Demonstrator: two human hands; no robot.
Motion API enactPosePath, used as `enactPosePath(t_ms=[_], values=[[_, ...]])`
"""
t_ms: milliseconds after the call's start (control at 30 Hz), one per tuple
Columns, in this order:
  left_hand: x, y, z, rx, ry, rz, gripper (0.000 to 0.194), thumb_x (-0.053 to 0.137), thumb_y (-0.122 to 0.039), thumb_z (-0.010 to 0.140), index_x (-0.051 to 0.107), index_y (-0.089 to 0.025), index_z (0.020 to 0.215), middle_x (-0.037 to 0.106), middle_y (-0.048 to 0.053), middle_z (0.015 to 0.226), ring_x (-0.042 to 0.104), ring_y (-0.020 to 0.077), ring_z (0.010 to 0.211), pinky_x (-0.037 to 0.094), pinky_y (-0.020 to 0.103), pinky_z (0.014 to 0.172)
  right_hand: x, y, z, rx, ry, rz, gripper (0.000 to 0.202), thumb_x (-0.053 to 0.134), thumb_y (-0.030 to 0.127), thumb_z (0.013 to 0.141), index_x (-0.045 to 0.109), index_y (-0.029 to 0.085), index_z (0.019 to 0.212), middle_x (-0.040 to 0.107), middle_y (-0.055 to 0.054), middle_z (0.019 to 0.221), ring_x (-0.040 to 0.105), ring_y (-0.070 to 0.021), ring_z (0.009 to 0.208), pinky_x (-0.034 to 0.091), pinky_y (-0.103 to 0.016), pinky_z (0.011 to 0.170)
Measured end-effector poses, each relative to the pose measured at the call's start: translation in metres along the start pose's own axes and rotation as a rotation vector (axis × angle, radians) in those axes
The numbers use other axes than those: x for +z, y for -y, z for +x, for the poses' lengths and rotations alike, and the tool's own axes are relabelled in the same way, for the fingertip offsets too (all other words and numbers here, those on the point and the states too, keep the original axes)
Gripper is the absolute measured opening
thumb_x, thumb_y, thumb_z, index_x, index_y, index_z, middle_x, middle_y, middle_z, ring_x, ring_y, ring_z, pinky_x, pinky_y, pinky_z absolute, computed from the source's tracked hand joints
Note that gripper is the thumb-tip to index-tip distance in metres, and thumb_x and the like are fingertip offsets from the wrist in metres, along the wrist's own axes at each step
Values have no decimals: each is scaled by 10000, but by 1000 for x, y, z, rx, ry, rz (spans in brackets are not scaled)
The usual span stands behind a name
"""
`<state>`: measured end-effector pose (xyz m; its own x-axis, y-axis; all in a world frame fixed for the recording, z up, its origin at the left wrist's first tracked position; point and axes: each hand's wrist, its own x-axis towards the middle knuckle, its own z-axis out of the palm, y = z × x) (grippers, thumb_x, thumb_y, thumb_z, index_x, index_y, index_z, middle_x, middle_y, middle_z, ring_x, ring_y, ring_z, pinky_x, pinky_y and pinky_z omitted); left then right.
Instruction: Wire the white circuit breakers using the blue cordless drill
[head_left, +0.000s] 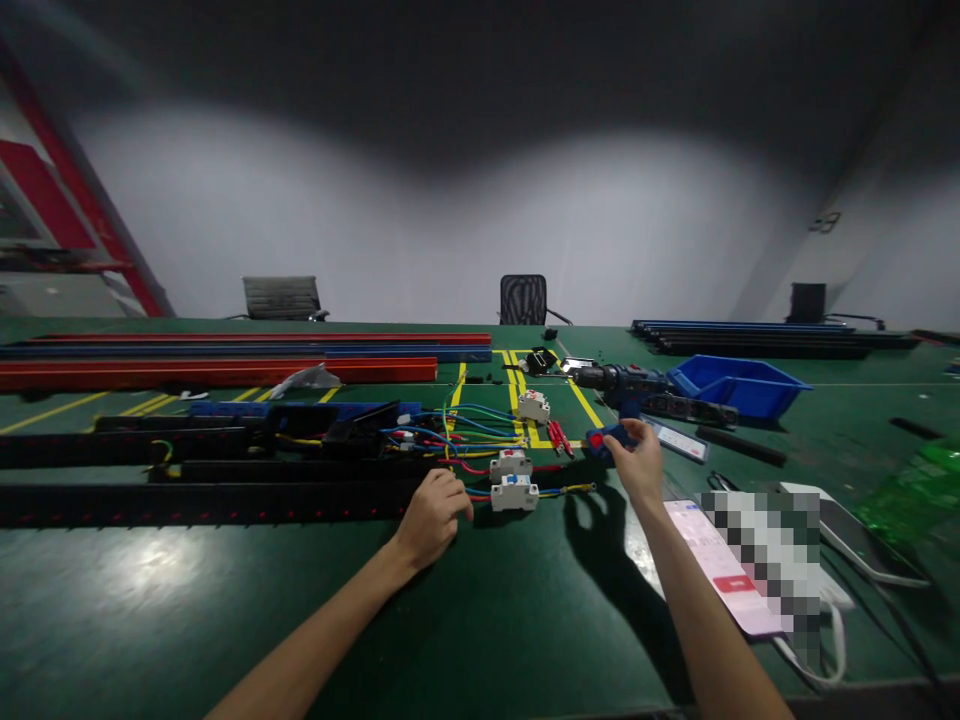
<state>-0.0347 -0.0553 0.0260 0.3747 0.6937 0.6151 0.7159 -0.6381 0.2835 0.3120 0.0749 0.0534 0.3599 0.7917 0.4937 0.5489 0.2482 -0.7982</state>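
Observation:
My right hand grips the battery base of a blue and black cordless drill, whose chuck points left. Curled at the right end of a long black rail, my left hand has its fingers bent; whether it pinches anything is hidden. White circuit breakers with coloured wires sit just right of my left hand. Yellow, green, blue and red wires run from the rails towards another breaker. Red-handled small parts lie between the breakers and the drill.
Orange and blue bars lie across the back left, black bars at the back right. A blue bin stands behind the drill. At the right are a pink-screened phone, a white-edged device with cables, and green plastic.

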Motion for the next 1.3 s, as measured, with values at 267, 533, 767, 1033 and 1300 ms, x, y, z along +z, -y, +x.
enactPosePath(t_ms=[267,533,767,1033,1300], values=[[3,2,-3,10,-3,-13,254,402,11,626,527,-203,569,517,11,614,487,175,692,410,349,752,26,7,24,274,-204,-78,872,706,477,644,359,183,1388,386,-238,1399,363,-452,1319,263,-638,1064],[6,6,-4,-1,-20,11,276,417,19,648,586,-197,617,572,20,670,516,172,736,422,335,748,62,12,59,343,-317,-62,884,745,513,612,350,199,1338,370,-272,1421,332,-475,1339,203,-680,1069],[5,4,-3,-51,-12,-10,297,421,27,696,616,-197,700,611,30,745,534,184,803,425,346,765,80,2,68,356,-436,-76,712,646,501,713,377,225,1311,509,-211,1300,436,-444,1266,263,-687,1040],[12,-12,2,-38,-53,63,207,506,-81,867,653,-208,940,651,61,964,559,219,948,446,387,842,79,-10,77,294,-411,-63,709,686,475,710,443,154,1294,548,-247,1298,479,-434,1265,314,-623,1065],[17,-12,10,61,-140,162,225,539,-174,917,603,-209,1130,627,90,1135,542,253,1121,423,446,994,75,-12,79,245,-382,-54,769,686,481,714,410,119,1334,531,-269,1337,469,-428,1291,328,-576,1082]])
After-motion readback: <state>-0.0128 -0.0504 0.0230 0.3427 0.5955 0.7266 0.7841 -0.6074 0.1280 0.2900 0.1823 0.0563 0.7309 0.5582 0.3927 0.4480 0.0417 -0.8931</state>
